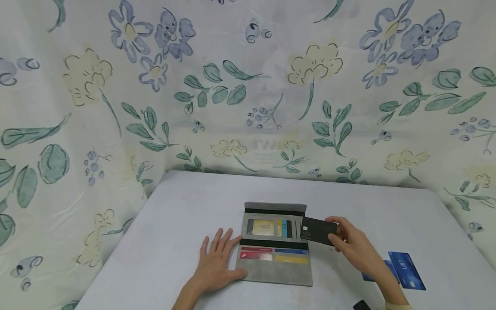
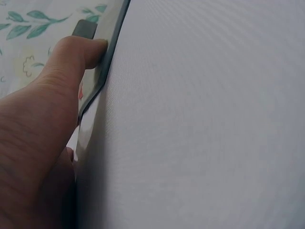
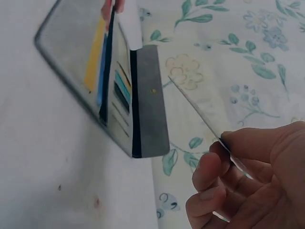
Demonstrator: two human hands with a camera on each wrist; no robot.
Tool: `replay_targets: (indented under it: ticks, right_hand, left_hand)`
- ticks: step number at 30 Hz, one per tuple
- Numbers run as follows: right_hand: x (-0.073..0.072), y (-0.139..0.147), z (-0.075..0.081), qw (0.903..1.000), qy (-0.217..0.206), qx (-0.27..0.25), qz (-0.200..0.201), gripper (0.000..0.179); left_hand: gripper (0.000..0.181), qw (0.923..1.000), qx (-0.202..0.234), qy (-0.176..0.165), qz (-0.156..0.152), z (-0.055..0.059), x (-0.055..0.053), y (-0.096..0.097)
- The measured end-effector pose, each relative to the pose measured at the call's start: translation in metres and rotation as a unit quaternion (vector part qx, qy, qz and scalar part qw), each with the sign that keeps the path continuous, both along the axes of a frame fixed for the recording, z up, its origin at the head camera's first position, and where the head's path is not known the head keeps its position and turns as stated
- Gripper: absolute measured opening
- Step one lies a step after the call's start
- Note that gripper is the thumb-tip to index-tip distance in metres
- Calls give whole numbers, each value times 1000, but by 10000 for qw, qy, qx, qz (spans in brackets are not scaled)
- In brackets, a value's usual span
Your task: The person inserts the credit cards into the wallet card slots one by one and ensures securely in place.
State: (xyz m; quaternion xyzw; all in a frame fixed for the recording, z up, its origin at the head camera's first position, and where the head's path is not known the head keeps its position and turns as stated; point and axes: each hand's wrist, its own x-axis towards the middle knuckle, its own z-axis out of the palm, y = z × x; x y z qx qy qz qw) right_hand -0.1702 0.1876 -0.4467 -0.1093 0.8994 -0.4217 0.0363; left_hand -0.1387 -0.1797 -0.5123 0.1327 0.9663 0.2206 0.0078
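Observation:
A grey wallet (image 1: 279,273) lies unfolded on the table, with a red, a blue and several other coloured cards in its slots. Spread flat at its left side, my left hand (image 1: 218,262) touches the wallet's edge with thumb and a finger; in the left wrist view the thumb (image 2: 71,55) rests on that edge. My right hand (image 1: 354,245) pinches a black VIP card (image 1: 319,232) between thumb and fingers. The card's left end is at the right edge of the wallet's upper slots. In the right wrist view the card (image 3: 198,112) appears edge-on, apart from the wallet (image 3: 150,100).
Two blue cards lie on the white table (image 1: 174,215) at the right; one blue card (image 1: 407,270) is fully visible, the other partly under the right forearm. A small black object (image 1: 361,305) sits at the front edge. Flowered cloth (image 1: 271,107) hangs behind.

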Motion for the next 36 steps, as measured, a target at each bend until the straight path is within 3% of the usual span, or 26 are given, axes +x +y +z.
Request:
replay_targets:
  ticks: [8, 18, 36]
  right_hand:
    - [-17, -10, -2, 9997, 225, -15, 50, 40]
    - [-36, -14, -21, 9999, 62, 97, -128, 39]
    - [-49, -23, -30, 9990, -73, 442, 78, 35]
  left_hand:
    - [88, 10000, 48, 3, -34, 1, 0, 0]
    - [89, 10000, 7, -69, -19, 1, 0, 0]
    - [90, 9998, 11, -191, 18, 4, 0, 0]
